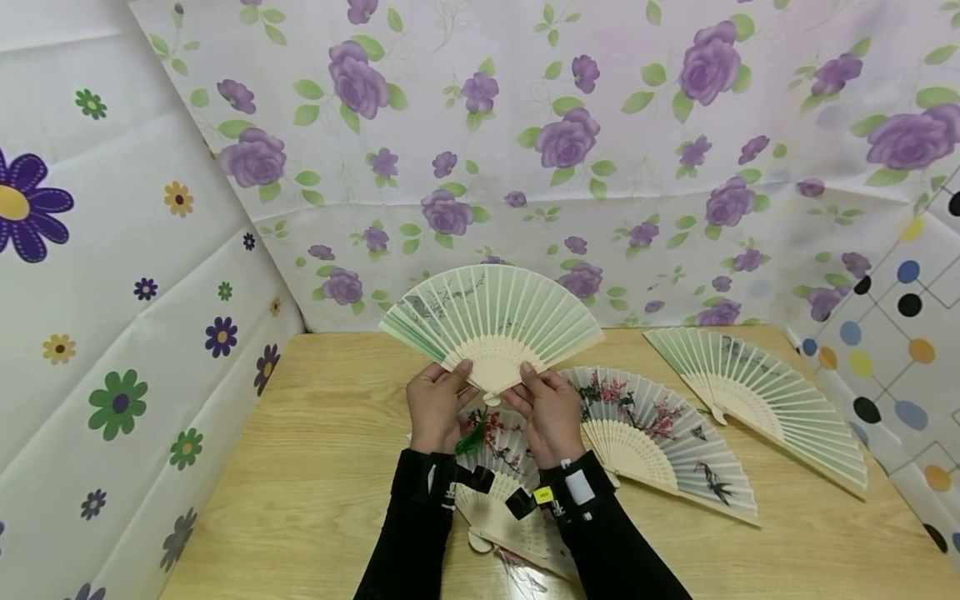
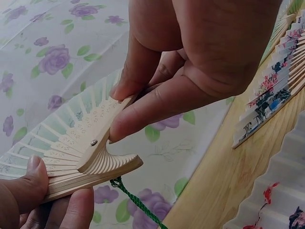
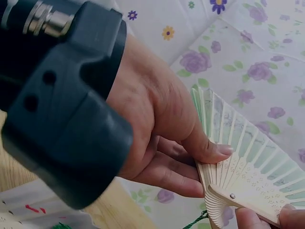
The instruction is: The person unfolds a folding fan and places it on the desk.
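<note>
Your left hand pinches the left outer rib of the green fan between thumb and fingers, near the pivot. Your right hand pinches the right outer rib in the same way, the thumb pressed on the wooden slats. The fan is fully spread and you hold it upright above the table, in front of the back wall. A green cord hangs from its pivot.

The wooden table is light and shows its grain. Around it hang cloths: a white one with purple roses at the back, one with coloured flowers at your left, and one with dots at your right.

Three more open fans lie flat on the table. A fan with red blossoms lies under your wrists, partly hidden by them. A second blossom fan, with painted birds, lies just beside your right hand. Another pale green fan lies further right, near the table edge.

There is a small yellow label on your right wrist band; I cannot read its writing.
</note>
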Available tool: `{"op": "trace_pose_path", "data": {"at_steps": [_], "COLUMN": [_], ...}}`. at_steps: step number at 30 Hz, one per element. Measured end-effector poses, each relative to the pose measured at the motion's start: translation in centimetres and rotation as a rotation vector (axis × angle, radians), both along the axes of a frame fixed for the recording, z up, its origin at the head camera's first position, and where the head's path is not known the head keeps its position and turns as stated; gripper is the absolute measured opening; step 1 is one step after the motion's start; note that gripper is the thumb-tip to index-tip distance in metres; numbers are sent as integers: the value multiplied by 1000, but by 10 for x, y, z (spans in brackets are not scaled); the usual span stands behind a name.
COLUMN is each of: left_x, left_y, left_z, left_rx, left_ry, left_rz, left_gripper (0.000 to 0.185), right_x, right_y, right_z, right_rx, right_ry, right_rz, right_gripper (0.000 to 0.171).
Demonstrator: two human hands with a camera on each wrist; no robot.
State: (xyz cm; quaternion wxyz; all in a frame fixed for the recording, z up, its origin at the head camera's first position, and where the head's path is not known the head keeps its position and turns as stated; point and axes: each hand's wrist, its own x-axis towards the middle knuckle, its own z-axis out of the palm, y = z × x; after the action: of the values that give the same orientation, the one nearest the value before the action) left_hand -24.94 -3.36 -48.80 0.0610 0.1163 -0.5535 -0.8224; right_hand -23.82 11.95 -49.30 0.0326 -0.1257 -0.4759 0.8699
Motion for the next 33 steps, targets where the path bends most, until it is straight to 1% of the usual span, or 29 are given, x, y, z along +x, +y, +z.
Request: {"op": "trace_pose_path", "data": {"at_steps": [4,10,17,24,30,33], "left_x": [0,-1,-1,-2,-2,-2], "left_y": [0,1,3,5,4,5], "left_z": [-1,-1,2,2,0,1], "left_rx": [8,23,33,49,52,62], "left_ry": [9,23,20,41,40,39], "left_rz": [5,19,37,47,47,51], "left_gripper": [29,30,29,29,28,24], "right_x": [0,0,0,3,3,3], "right_y": [-1,-5,-5,-9,-8,-7], "right_z": [-1,-2,-1,0,1,1], "right_rx": [-14,-50,-43,-107,-79,-58], "right_ry": [1,-1,23,4,21,29], "right_rz": [-12,-48,-55,-85,-66,-62], "right_gripper": [15,17,18,19,18,18]}}
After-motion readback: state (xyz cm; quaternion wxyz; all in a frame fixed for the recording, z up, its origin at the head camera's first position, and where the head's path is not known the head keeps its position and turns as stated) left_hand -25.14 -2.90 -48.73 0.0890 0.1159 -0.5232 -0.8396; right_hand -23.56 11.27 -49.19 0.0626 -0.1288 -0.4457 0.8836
